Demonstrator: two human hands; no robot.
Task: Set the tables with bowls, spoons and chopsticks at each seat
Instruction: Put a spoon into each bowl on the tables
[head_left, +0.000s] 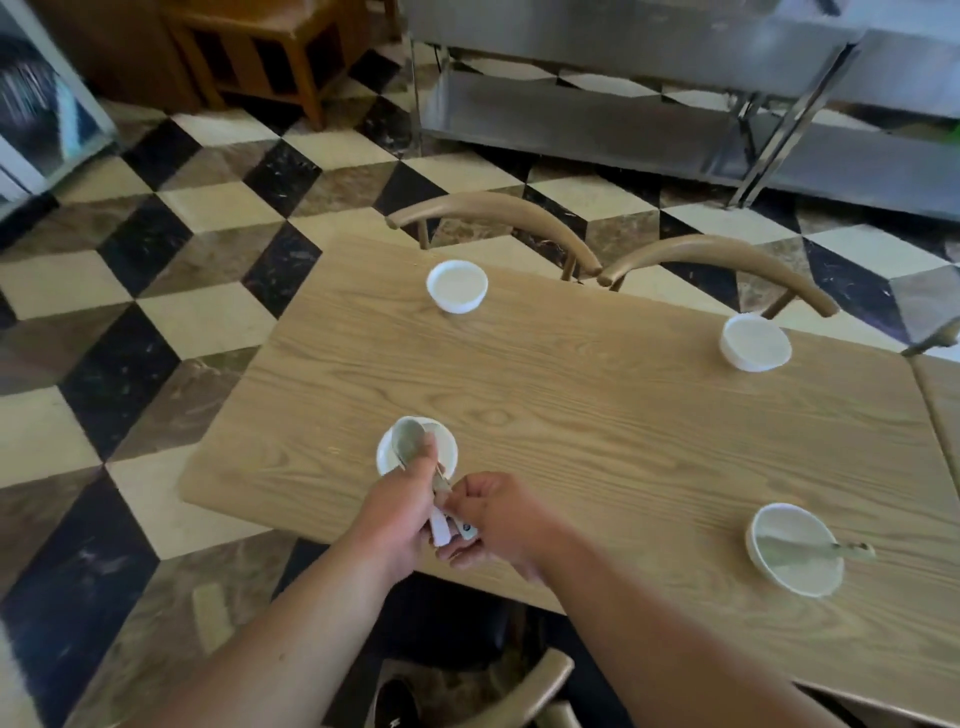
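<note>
At the bottom edge the curved wooden back of a near chair shows between two bare forearms. Above it, the left grip has its fingers curled round the handle of a spoon. The spoon's head stands out above the thumb, over the near-left bowl, a white one close to the surface's front edge. The right grip is just beside the left, fingers curled, its fingertips pinching the lower part of that handle. White handle ends poke out between the two; how many there are cannot be told.

To the right, well apart, the near-right bowl holds a second spoon, its handle resting over the right rim. The wooden surface stretches beyond. Near its far edge stand a far-left bowl and a far-right bowl. Behind each is a chair, the far-left chair and the far-right chair. Beyond lie a checkered floor and a steel rack.
</note>
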